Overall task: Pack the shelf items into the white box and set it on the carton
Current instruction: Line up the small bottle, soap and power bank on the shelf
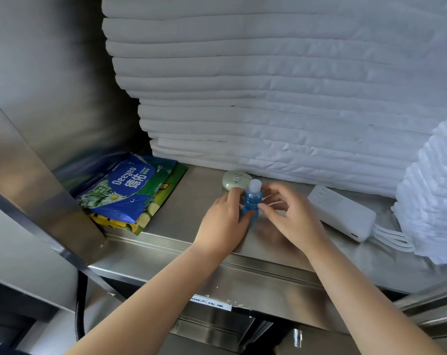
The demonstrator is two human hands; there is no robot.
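A small blue bottle [253, 201] with a clear cap stands on the steel shelf [191, 201]. My left hand [227, 221] grips it from the left, thumb and fingers curled round its body. My right hand [286, 213] is just to its right, with fingertips pinching the bottle's side. Behind the bottle lies a pale green round case [235, 178]. A white power bank [342, 213] with a looped cable lies to the right. Blue and green wipe packets [130, 190] are stacked at the shelf's left. No white box or carton is in view.
A tall stack of folded white linen [268, 98] fills the back of the shelf. A pile of white ruffled paper or cloth [432, 201] sits at the far right. A steel side wall [38, 149] closes the shelf on the left.
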